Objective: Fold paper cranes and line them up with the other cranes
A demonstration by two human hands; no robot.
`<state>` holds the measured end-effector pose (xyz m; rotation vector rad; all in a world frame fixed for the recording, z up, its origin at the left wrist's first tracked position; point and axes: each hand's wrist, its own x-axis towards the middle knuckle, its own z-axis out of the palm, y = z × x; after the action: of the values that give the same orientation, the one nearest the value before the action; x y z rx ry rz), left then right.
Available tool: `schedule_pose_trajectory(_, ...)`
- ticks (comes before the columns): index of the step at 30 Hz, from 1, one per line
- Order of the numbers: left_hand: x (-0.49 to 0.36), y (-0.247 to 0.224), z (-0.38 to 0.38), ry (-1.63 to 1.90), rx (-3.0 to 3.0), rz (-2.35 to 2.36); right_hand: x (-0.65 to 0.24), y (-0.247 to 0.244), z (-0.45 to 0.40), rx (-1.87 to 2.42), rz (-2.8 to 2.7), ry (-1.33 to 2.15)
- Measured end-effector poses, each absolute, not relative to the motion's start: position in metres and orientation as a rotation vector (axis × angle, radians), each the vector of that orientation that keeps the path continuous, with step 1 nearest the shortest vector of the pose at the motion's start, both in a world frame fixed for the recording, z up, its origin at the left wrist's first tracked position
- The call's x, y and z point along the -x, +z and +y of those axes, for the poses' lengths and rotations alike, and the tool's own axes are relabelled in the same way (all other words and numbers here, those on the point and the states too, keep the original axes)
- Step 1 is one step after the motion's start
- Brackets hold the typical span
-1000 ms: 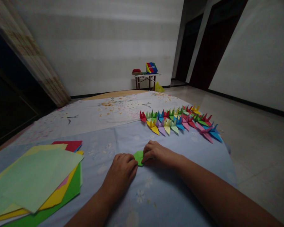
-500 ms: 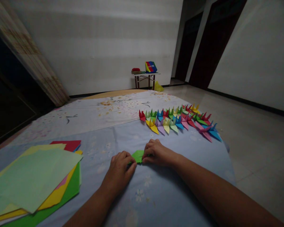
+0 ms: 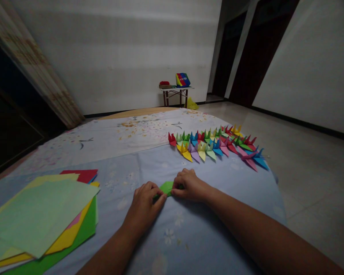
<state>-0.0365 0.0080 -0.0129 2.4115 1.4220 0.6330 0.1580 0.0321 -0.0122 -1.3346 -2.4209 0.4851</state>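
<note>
A small folded green paper (image 3: 166, 188) lies on the blue flowered cloth, between my two hands. My left hand (image 3: 147, 200) pinches its left end, thumb and fingers pressed together. At the paper's right end, my right hand (image 3: 190, 186) grips it with bent fingers, the thumb close to the cloth. The fingertips of both hands are near each other and cover part of the paper, so its full shape is hidden.
Several folded paper cranes (image 3: 202, 151) in many colours stand in rows at the back right. A stack of coloured paper sheets (image 3: 46, 214) lies at the left. Beyond the round table, a small table (image 3: 177, 90) holds a colourful box (image 3: 182, 80).
My left thumb has shifted slightly right, closer to my right thumb. Both hands keep hold of the green paper.
</note>
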Motion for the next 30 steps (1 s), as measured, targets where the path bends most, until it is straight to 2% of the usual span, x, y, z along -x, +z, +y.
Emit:
schedule_pose_trajectory(10,0.032,-0.012,0.004,0.583,-2.452,1.539,-0.152,-0.012,0.032,1.480,-2.384,0.517)
schedule_pose_trajectory(19,0.028,0.002,-0.018,0.125,-2.784,1.434,-0.153,-0.014,0.032,1.469,-2.348,0.526)
schedule_pose_trajectory(30,0.026,0.009,-0.018,0.027,-2.799,1.450,-0.151,-0.016,0.026,1.465,-2.307,0.477)
